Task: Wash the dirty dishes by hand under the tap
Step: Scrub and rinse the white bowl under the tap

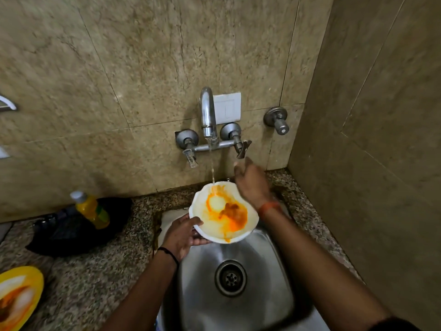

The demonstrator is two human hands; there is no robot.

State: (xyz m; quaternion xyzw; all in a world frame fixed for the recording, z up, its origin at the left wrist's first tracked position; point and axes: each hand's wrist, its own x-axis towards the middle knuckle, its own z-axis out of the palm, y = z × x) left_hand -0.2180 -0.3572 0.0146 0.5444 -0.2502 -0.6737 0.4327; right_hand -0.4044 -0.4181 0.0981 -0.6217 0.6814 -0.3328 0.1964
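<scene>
Closest to the camera, both forearms reach up from the bottom edge, cut off above the elbows. Below them sits the steel sink (269, 266), its near rim out of frame and its left side partly hidden by the left arm; the drain (230, 278) shows plainly. At the lower left a yellow plate (28, 280) with orange food residue lies on the speckled table (95, 271), more than half cropped by the frame.

The left hand (182, 235) grips the near-left rim of a white plate (229, 232), thumb on top and fingers curled beneath, out of sight. The plate is held over the back of the sink, smeared with orange and brown sauce, its far-right edge covered by the right wrist. A thin stream of water (212, 168) lands on its far side.

The right hand (250, 182) hangs with fingers loosely spread, holding nothing, just below the right tap handle (243, 150); it is blurred, so contact cannot be judged.

Further left, a yellow bottle (91, 209) rests against a dark bag (71, 232) of unclear form. The tap (208, 113) stands on the stone wall.
</scene>
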